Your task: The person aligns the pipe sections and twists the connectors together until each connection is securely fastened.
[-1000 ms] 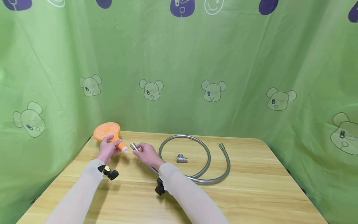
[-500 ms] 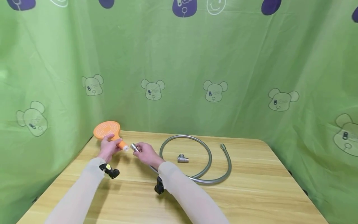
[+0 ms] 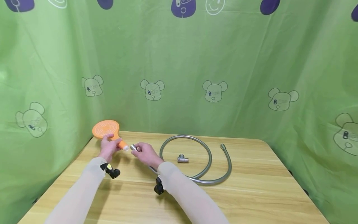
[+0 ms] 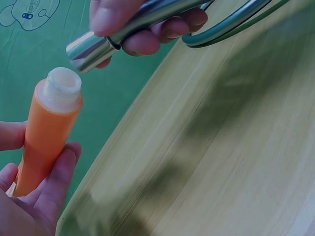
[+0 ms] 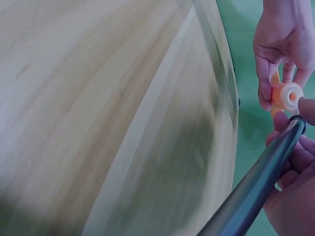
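Observation:
At the table's far left, my left hand [image 3: 109, 147] grips the handle of an orange shower head [image 3: 106, 128], its perforated face turned up. The handle ends in a pale, translucent threaded neck [image 4: 63, 83] that points toward my right hand [image 3: 147, 154]. My right hand pinches the metal end fitting [image 4: 91, 50] of a grey shower hose [image 5: 258, 182]. In the left wrist view this fitting sits just above the neck, tilted, with a small gap between them. From there the hose runs under my right forearm and loops across the table.
A small metal tee valve [image 3: 183, 159] lies inside the hose loop. The hose's other end fitting [image 3: 222, 146] lies toward the right on the wooden table [image 3: 260, 186]. A green printed curtain [image 3: 179, 112] stands behind and at both sides.
The shower head has tipped up slightly, and its neck has come closer to the hose fitting. Both hands keep their hold. The valve and the rest of the hose stay in place.

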`<state>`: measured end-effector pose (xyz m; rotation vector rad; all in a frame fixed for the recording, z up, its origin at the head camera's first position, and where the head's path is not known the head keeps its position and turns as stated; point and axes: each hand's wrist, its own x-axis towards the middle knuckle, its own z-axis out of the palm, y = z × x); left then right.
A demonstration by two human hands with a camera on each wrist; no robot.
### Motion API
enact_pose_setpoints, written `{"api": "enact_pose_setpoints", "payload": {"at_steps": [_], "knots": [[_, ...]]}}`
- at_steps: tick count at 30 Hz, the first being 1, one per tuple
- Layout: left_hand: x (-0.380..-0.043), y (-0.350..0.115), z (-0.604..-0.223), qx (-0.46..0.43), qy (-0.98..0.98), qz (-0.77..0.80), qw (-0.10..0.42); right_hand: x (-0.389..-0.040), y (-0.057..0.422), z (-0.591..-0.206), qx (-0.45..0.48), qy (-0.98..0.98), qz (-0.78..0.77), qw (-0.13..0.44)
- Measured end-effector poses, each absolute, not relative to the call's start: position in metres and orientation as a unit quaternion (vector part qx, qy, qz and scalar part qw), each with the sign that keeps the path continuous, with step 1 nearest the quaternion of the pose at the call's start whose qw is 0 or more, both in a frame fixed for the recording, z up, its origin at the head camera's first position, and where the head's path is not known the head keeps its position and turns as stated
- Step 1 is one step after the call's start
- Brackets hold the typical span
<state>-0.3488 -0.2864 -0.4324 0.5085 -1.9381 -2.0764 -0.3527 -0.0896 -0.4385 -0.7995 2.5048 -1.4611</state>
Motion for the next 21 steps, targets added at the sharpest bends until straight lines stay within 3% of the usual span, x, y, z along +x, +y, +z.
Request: {"api": "enact_pose_setpoints", "payload": {"at_steps": [21], "knots": [[-0.348, -0.282, -0.427, 0.165, -0.657, -0.718, 0.161, -0.347, -0.101, -0.437, -0.256, 0.840, -0.475, 0.050]]}}
